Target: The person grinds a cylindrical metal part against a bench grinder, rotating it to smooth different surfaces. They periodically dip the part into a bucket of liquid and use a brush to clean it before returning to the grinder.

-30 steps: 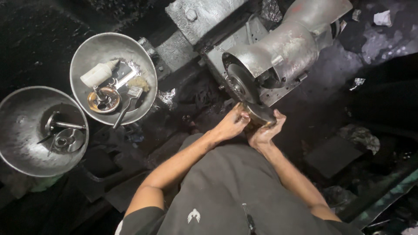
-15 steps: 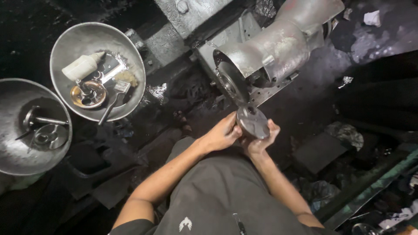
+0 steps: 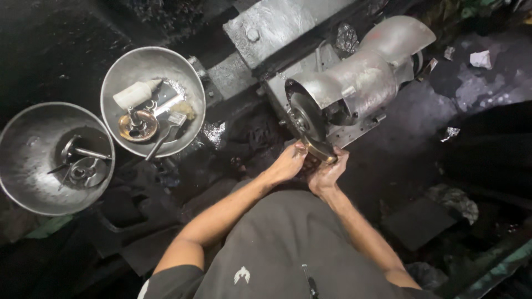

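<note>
Left hand [image 3: 288, 164] and right hand [image 3: 328, 173] grasp a metal disc [image 3: 320, 151], half hidden, against the grinder wheel [image 3: 303, 117].

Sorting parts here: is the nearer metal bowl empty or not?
Not empty. The bowl holds a white bottle, a brass disc and small metal tools.

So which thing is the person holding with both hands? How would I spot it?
Find the big grey metal machine at the top, with its round wheel facing the person. Just below that wheel, the left hand and right hand pinch a small round metal disc, brassy-edged, unlike the loose parts lying in the two bowls.
</note>
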